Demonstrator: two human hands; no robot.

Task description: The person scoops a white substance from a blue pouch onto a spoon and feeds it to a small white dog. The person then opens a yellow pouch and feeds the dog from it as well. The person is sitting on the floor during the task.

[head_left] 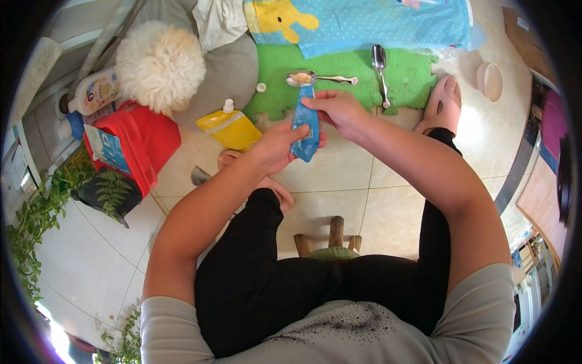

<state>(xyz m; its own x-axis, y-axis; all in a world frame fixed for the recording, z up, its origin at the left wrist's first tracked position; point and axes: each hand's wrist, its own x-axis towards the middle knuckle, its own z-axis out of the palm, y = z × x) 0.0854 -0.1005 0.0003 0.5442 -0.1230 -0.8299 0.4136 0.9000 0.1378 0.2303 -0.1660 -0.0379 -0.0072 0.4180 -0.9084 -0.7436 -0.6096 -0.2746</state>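
Both my hands grip a slim blue sachet (306, 118), tilted over the near edge of the green foam mat (345, 62). My left hand (280, 144) is closed round its lower part, while my right hand (337, 110) pinches the upper part from the right. At the sachet's far end lies a metal spoon (334, 79) on the mat, its bowl to the left. Something pale tan (302, 77) shows at that bowl; whether it has left the sachet I cannot tell. A second metal spoon or scoop (380, 67) lies to the right, handle toward me.
A yellow spouted pouch (230, 128) lies left of my hands, near a small white cap (260, 87). A fluffy cream dog (160, 67) is at the upper left, above a red container (157, 142). Beyond the mat lies a blue patterned cloth (364, 27); a pale cup (490, 82) is far right.
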